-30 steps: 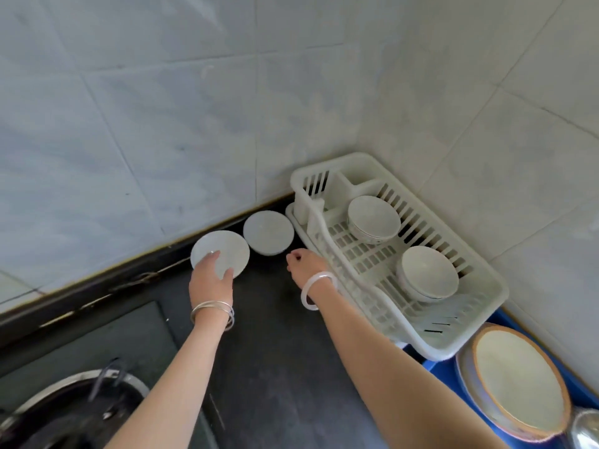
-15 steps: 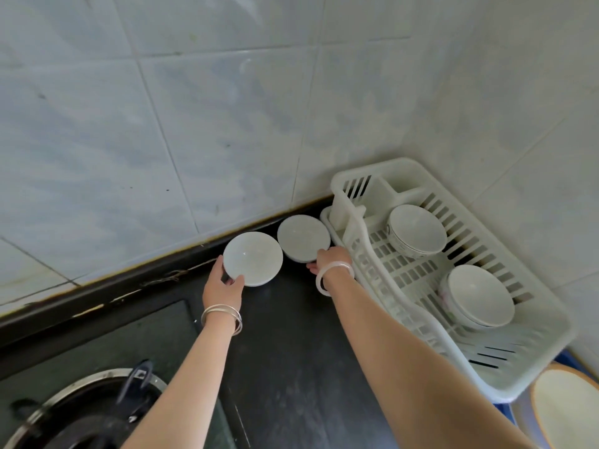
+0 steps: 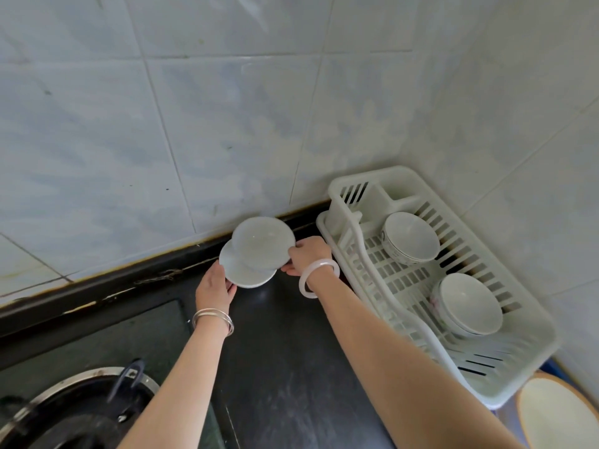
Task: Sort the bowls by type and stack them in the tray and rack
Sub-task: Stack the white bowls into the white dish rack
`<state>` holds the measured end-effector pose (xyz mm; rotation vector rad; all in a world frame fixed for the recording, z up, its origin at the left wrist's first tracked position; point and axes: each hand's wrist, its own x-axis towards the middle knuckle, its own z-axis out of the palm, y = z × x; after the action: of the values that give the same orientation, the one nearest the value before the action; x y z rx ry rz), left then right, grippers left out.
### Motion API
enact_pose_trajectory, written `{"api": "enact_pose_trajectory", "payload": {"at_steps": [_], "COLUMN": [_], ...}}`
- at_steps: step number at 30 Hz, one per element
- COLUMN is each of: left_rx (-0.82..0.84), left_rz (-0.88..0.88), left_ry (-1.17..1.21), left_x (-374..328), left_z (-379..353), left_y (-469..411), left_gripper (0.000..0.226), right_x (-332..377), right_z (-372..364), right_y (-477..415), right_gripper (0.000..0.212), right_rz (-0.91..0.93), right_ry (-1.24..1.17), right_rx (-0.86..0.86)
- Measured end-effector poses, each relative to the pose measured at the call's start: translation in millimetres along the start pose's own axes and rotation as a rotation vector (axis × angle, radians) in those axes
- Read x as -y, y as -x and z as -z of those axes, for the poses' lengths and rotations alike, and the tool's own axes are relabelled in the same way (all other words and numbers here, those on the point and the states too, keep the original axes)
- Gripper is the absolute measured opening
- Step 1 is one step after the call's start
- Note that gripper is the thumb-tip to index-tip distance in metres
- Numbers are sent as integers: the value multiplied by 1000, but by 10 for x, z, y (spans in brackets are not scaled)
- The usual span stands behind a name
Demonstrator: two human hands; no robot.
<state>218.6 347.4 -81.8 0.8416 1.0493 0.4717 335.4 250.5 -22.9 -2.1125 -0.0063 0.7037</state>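
Two small shallow white bowls sit at the back of the dark counter by the tiled wall. My right hand [image 3: 309, 256] grips the upper bowl [image 3: 263, 243] by its right rim and holds it overlapping the lower bowl [image 3: 241, 272]. My left hand [image 3: 215, 286] holds the lower bowl's left edge. To the right stands a white slatted plastic rack [image 3: 505, 380]. Inside it are a stack of deeper white bowls at the far end [image 3: 410, 236] and another stack nearer me [image 3: 466, 304].
A gas burner [image 3: 81, 409] with a black pot support sits at the lower left. A large brown-rimmed plate [image 3: 557, 413] lies at the lower right beside something blue. Tiled walls close the corner behind the rack. Dark counter [image 3: 285, 367] lies between my arms.
My right hand took hold of the right small bowl and carried it left, over the bowl in my left hand. The two bowls were side by side before. The camera shifted.
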Motion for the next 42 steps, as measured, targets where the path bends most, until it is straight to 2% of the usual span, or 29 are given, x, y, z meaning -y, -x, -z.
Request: {"api": "enact_pose_trajectory", "payload": {"at_steps": [6, 13, 16, 19, 22, 29, 36, 42], "left_rx": [-13, -9, 7, 34, 41, 139, 355, 567], "left_rz": [25, 18, 38, 66, 71, 11, -54, 13], "left_ry": [-24, -161, -160, -168, -187, -254, -265, -366], "left_x": [-26, -63, -112, -162, -201, -390, -595, -492], "left_z": [-12, -20, -15, -7, 10, -181, -806, -1411], "left_y": [-37, -150, -209, -213, -162, 76, 606, 995], "left_gripper": [38, 40, 40, 41, 42, 38, 25, 38], "right_x": [-7, 28, 38, -3, -61, -57, 49, -128], "right_z": [-195, -206, -175, -194, -194, 183, 1076, 1807], "right_y": [-8, -49, -71, -64, -54, 89, 392, 616], "right_gripper": [11, 16, 25, 38, 39, 37, 37, 32], "right_rz": [-12, -21, -47, -128, -125, -56, 15, 0], "right_ry": [135, 231, 173, -20, -125, -275, -316, -391], "right_rx": [25, 69, 133, 222, 233, 151, 25, -149]}}
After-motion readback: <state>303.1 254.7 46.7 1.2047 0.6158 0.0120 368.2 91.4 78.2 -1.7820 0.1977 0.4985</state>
